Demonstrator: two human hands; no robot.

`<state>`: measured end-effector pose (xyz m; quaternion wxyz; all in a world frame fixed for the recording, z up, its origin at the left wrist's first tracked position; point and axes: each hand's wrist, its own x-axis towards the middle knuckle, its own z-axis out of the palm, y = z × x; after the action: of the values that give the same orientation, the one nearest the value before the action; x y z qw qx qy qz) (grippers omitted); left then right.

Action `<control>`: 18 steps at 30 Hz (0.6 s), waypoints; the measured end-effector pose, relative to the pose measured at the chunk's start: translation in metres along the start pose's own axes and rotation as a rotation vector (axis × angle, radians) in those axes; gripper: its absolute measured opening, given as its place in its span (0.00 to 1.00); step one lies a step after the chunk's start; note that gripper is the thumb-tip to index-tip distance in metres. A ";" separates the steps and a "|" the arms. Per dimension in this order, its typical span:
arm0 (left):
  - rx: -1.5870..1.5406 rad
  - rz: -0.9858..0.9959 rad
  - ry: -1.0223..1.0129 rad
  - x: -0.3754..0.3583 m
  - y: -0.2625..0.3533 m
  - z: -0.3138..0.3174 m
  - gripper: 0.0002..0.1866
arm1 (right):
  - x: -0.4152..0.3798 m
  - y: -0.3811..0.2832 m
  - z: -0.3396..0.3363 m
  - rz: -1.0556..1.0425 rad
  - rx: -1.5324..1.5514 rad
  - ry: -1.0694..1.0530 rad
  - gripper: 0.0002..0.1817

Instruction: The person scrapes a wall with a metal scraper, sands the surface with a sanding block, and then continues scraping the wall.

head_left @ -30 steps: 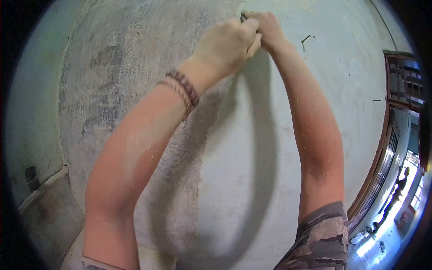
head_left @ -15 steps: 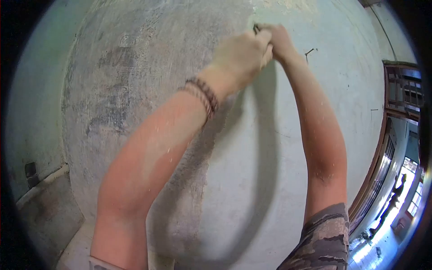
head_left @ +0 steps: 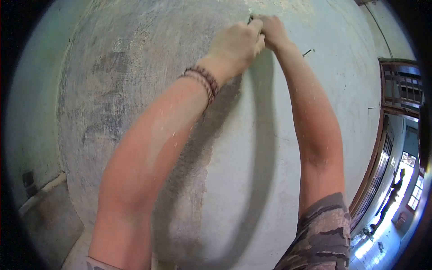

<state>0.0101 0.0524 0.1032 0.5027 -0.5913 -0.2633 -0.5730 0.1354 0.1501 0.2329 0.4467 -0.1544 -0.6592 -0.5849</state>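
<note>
High on the wall, my left hand (head_left: 236, 45) is closed, its fingers pressed against my right hand (head_left: 272, 30). Between the two hands a thin dark tool (head_left: 250, 20) shows only its tip; my fingers cover the rest, so its kind cannot be made out. Its tip is at the wall surface, near the border where bare grey plaster (head_left: 130, 67) on the left meets pale green paint (head_left: 319, 85) on the right. Pale flecks dot both forearms, and a braided bracelet circles my left wrist.
A bent nail (head_left: 308, 53) sticks out of the painted wall right of my hands, with a smaller nail (head_left: 371, 108) farther right. At far right is a wooden-framed doorway (head_left: 370, 173). A low grey ledge (head_left: 51, 220) stands at lower left.
Both hands, still together, have shifted slightly up and to the left in view along the wall. The whole view has also moved a little. My left hand looks less blurred.
</note>
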 end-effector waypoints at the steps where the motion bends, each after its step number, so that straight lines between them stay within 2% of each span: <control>1: -0.025 0.014 -0.015 0.013 0.000 0.002 0.14 | 0.009 0.015 0.002 -0.060 -0.031 -0.015 0.12; 3: -0.013 0.017 -0.046 0.018 0.011 -0.002 0.14 | 0.008 0.022 -0.005 -0.092 -0.029 0.002 0.13; 5: 0.032 -0.013 -0.079 0.002 0.010 -0.010 0.13 | -0.006 -0.009 -0.026 -0.005 0.000 -0.129 0.12; 7: 0.072 0.005 -0.042 -0.013 0.011 -0.006 0.14 | -0.008 -0.005 -0.010 0.044 0.049 -0.086 0.11; 10: -0.035 -0.036 -0.042 0.018 -0.002 -0.001 0.14 | 0.017 0.013 0.001 -0.013 -0.067 -0.066 0.11; 13: 0.056 -0.026 -0.103 0.036 0.000 -0.004 0.14 | 0.027 0.026 -0.004 -0.071 -0.072 -0.008 0.11; 15: 0.050 -0.026 -0.089 0.012 0.004 -0.006 0.15 | 0.014 0.015 0.002 -0.045 -0.026 -0.016 0.11; 17: 0.033 0.000 -0.059 0.006 0.005 -0.001 0.15 | -0.001 -0.001 -0.007 0.083 0.058 -0.057 0.11; 18: 0.005 -0.018 -0.060 0.006 0.003 0.002 0.15 | 0.003 0.001 -0.007 0.057 -0.006 -0.063 0.12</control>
<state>0.0147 0.0514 0.1081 0.4907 -0.6047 -0.2852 -0.5587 0.1369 0.1430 0.2350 0.4417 -0.1930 -0.6664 -0.5688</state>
